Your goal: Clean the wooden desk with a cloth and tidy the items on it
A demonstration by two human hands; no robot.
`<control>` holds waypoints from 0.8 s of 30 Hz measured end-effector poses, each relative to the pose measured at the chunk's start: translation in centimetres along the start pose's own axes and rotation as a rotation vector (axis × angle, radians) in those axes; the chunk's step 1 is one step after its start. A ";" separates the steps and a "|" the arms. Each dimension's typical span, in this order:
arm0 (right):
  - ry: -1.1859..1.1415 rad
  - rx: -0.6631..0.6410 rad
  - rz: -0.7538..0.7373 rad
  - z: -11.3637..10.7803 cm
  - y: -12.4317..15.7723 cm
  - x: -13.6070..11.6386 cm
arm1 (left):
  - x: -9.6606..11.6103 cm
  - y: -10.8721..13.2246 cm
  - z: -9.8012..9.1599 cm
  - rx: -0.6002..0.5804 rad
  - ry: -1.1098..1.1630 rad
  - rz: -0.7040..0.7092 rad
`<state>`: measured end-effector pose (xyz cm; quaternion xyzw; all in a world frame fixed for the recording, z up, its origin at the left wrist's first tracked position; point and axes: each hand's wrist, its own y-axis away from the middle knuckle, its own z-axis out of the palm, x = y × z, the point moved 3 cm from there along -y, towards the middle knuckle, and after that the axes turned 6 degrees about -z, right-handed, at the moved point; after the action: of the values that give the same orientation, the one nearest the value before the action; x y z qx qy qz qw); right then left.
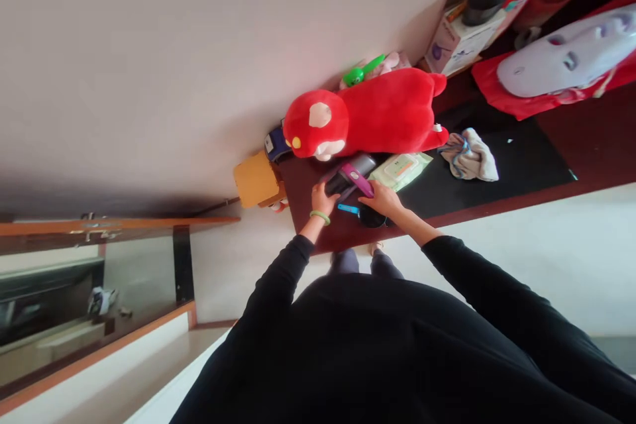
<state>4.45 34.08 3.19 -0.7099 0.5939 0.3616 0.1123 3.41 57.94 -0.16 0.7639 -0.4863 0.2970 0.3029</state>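
Note:
Both my hands rest at the near corner of a dark red table [586,146]. My left hand [322,199], with a green bangle on the wrist, is closed round the dark end of a black and grey device [354,169]. My right hand [385,199] is closed on the device's magenta part [358,179]. A small blue object [348,209] and a round black object [372,218] lie just under my right hand. What the device is, I cannot make out.
A big red plush toy [377,116] lies right behind the device. A green wipes pack [401,169], a crumpled cloth [471,156] on a black mat [521,159], a yellow box [256,179], cartons [460,40] and a white moulded thing [571,56] are also here.

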 end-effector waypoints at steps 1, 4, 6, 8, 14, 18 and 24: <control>0.012 -0.008 -0.003 0.1 -0.5 -0.1 | 0.1 0.0 0.0 0.004 -0.002 -0.006; 0.005 0.006 0.020 0.4 -1.0 -0.4 | 0.3 0.2 -0.2 0.008 -0.030 -0.045; -0.024 0.022 0.046 0.6 -0.9 -0.7 | 0.5 0.3 -0.5 0.014 -0.040 -0.052; -0.062 0.029 0.067 0.6 -0.6 -1.2 | 0.8 0.4 -1.2 0.035 -0.035 -0.021; -0.194 0.040 0.070 0.3 1.0 -4.1 | 1.4 1.3 -5.4 0.050 -0.008 0.122; -0.241 0.043 0.041 -0.5 3.5 -6.0 | 1.1 3.6 -7.9 0.072 0.031 0.159; -0.290 0.156 0.005 -2.8 9.1 -5.7 | 3.4 9.1 -8.6 0.130 0.065 0.331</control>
<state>-3.08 34.34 11.34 -0.6380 0.5994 0.4131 0.2509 -5.21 59.36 9.51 0.6814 -0.5752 0.3981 0.2152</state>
